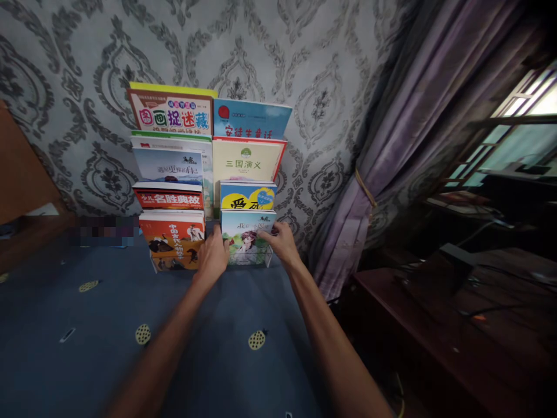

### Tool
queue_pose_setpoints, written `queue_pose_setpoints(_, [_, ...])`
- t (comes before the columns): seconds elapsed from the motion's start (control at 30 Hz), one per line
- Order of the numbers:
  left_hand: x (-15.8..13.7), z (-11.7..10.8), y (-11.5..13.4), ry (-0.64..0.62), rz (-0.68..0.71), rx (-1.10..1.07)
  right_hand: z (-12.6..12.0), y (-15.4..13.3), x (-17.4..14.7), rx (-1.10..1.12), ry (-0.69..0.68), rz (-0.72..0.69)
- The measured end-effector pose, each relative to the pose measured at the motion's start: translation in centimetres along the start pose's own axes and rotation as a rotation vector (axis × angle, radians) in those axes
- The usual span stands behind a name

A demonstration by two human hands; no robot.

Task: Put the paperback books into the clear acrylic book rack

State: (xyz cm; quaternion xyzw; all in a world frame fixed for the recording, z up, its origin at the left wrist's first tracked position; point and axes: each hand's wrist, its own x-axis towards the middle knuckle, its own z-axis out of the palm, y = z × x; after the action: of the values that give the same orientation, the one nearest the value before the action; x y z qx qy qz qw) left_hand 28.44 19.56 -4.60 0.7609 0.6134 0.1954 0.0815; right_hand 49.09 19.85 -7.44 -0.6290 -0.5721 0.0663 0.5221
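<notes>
Left hand (214,253), girl-cover book (248,241), right hand (284,242) — front of the rack (268,256).
An orange book (163,238) stands just left of the left fingers, which touch the girl-cover book's left edge — whether clamped, I cannot tell; the right fingers are clamped on its right edge, thumb on the cover; a purple curtain (348,232) hangs further right.

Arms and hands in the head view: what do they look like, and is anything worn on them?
The left forearm and right forearm are slim, with no sleeves in view. The left hand and right hand wear no gloves. I see no watch, bracelet or markings; small details are too blurred to tell.
</notes>
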Motion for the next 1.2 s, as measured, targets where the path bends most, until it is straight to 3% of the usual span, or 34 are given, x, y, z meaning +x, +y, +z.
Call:
queue_pose_setpoints(0.6, [-0.3, -0.2, 0.1, -0.03, 0.001, 0.045, 0.6, -2.1, -1.0, -0.229, 0.056, 0.062])
queue_pose_setpoints(1.2, [-0.4, -0.4, 0.1, -0.038, 0.01, 0.052, 0.0, -1.2, -0.4, -0.004, 0.012, 0.068])
